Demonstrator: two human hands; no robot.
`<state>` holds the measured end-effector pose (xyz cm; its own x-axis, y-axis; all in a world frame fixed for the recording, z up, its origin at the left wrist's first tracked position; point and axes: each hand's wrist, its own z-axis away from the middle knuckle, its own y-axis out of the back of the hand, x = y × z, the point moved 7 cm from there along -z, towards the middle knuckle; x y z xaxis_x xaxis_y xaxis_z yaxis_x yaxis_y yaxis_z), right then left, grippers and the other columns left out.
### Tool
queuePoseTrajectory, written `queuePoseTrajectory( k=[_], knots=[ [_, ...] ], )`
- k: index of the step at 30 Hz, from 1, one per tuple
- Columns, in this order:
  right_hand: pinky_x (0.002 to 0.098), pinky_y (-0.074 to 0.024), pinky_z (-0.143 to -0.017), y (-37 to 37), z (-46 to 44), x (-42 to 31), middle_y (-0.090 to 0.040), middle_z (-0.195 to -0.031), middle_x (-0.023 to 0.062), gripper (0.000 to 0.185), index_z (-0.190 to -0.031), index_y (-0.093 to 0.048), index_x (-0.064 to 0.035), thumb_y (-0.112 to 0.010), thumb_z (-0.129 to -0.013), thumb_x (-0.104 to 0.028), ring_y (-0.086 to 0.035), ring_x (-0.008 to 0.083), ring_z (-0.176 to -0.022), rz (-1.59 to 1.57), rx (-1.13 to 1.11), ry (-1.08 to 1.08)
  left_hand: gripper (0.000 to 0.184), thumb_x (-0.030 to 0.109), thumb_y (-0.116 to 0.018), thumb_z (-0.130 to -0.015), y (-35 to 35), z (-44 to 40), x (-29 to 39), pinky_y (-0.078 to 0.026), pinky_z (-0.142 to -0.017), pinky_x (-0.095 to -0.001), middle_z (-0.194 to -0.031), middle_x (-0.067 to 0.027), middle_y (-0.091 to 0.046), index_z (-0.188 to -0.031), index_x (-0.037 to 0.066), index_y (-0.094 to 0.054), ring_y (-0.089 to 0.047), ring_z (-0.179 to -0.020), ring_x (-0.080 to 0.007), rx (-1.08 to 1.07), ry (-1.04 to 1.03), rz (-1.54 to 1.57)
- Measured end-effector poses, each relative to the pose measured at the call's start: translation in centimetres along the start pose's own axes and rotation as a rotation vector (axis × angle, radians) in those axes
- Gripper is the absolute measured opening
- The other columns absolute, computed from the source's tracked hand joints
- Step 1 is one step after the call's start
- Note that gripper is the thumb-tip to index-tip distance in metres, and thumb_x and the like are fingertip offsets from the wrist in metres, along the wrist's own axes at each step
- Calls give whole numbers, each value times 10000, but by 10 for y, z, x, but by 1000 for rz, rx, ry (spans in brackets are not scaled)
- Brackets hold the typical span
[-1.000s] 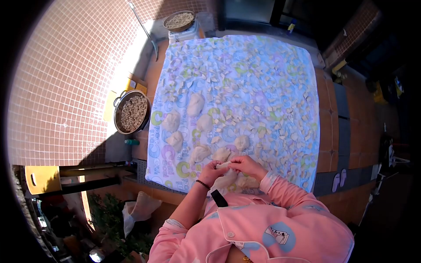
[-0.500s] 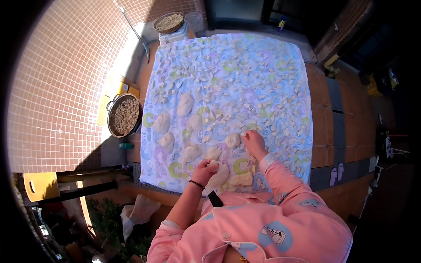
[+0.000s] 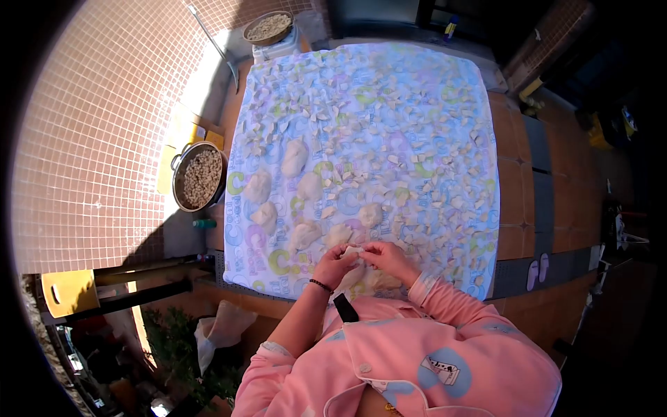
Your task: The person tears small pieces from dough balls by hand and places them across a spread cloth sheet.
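Close to the near edge of a patterned cloth point(image 3: 278, 229), my left hand point(image 3: 336, 264) grips a small pale dough-like piece point(image 3: 353, 251). My right hand point(image 3: 386, 258) meets it there, its fingers pinched on the same piece. Whitish lumps lie around them: one point(image 3: 339, 235) just beyond my fingers, one point(image 3: 370, 215) farther off, one point(image 3: 306, 235) to the left. A larger pale lump point(image 3: 353, 279) and a flatter one point(image 3: 383, 281) lie beneath my wrists, partly hidden. Many small torn pieces point(image 3: 396, 160) are scattered over the cloth.
A metal pot point(image 3: 200, 176) of pale chunks stands left of the cloth. Another round pan point(image 3: 269, 28) of pieces sits on a white box at the back left. Pink slippers point(image 3: 538, 272) lie on the tiled floor at right, and a yellow stool point(image 3: 69, 292) is at left.
My right hand reached out over the cloth beside a lump half a second ago and has come back to my left hand. Both now hold the piece together.
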<state>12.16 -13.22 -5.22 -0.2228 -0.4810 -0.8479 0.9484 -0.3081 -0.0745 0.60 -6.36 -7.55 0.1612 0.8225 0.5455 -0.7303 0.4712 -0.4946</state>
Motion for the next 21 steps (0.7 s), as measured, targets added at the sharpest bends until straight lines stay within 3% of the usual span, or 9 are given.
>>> queuePoseTrajectory(
  k=[6,13,19,21],
  knots=[
    [194,-421,-549,2,4,27,-551,-696,-17,156,-884,-598,-25,-600,-811,-162,-505,47,-612,-227,-178,-50,219,32,-539,-831,-7,1,-18,-448,-814,-319,-981,-13,-552,-1045,80,-538,-536,-917,-127,-116,66,53],
    [190,-409,-549,16,5,31,-540,-686,-22,156,-892,-596,-28,-589,-815,-164,-493,57,-583,-275,-198,-116,236,42,-537,-837,-17,-4,-27,-422,-838,-328,-1006,-11,-555,-1065,104,-533,-526,-944,-129,-141,110,153],
    [204,-429,-550,25,-2,31,-545,-676,-4,199,-867,-613,-21,-612,-804,-210,-503,60,-590,-572,-215,-193,244,59,-543,-838,-15,-9,-29,-419,-842,-324,-995,12,-567,-1076,110,-534,-519,-951,-121,-105,101,236],
    [261,-446,-572,58,-8,16,-546,-689,24,175,-855,-601,-26,-620,-781,-184,-534,131,-611,149,90,-25,249,55,-538,-839,-9,-10,-27,-418,-845,-323,-994,13,-568,-1082,105,-534,-519,-951,-120,-65,56,229]
  ],
)
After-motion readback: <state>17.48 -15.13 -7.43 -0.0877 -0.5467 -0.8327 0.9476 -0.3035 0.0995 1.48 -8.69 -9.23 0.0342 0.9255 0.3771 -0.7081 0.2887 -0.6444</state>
